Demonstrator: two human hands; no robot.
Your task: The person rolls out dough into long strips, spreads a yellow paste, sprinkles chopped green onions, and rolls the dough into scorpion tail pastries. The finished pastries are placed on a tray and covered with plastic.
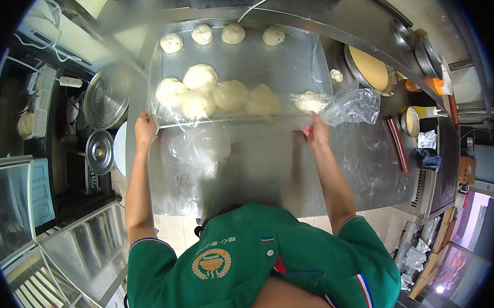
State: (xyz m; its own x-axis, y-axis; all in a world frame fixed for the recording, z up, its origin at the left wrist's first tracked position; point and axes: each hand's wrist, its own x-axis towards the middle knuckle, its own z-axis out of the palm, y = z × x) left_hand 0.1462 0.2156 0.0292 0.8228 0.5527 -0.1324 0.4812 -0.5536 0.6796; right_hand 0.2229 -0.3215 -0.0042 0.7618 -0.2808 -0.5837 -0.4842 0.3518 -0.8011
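Note:
Clear plastic film (354, 107) lies over dough balls on a shallow metal tray (292, 65), with a crumpled bunch of it at the tray's right. My left hand (145, 128) is closed on the film at the tray's near left corner. At the near right, my right hand (316, 132) is closed on the film's edge, just below a dough ball (310, 101). Several larger dough balls (200, 77) cluster in the tray's left and middle, some touching. A row of smaller dough balls (232, 33) sits along the far side.
The tray rests on a steel worktable (362, 157). On its right are a large bowl of yellow contents (369, 68), a small lump of dough (336, 75), a dark red rolling pin (397, 143) and a small bowl (411, 122). Round metal lids (105, 98) stand at the left.

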